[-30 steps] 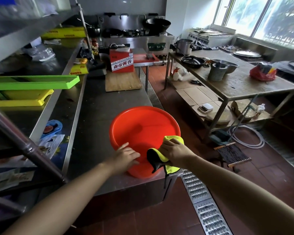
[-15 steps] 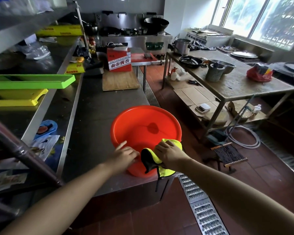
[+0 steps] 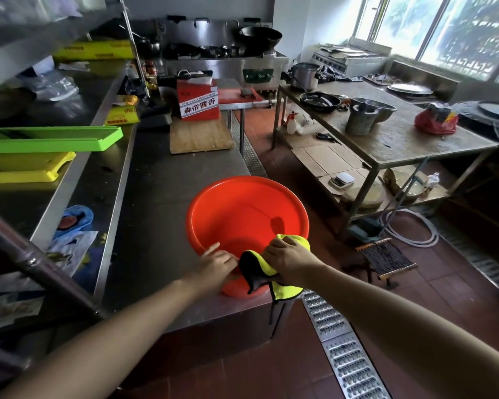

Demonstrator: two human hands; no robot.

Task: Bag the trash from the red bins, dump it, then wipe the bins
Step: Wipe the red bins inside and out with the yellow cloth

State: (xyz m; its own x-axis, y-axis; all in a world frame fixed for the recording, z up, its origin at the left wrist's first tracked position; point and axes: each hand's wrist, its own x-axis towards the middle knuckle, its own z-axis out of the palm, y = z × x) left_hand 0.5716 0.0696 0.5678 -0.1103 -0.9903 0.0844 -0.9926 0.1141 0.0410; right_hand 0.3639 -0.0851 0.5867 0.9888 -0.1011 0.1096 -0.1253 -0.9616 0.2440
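1. The fingers of the right hand are curled down over a yellow cloth with a dark edge. They press it on the near rim of the red bin.
2. Part of the cloth hangs down outside the bin, over the front edge of the tabletop.
3. The left hand rests on the near rim of the bin, just beside the cloth. Its first finger sticks out straight along the rim. The other fingers bend a little over the edge. It is not wrapped tight round the rim.
4. The red bin is round and wide. It sits at the near right corner of the gray metal tabletop. I can see nothing inside it but a shadow.
5. Farther back on the same tabletop lies a wooden board. A red box with white writing stands on its far end.
6. On the shelf to the left sit a green tray and a yellow tray under it.
7. Across the red tile floor stands another table with pots and a red bag on it.
8. A metal drain grate runs along the floor near the right arm.
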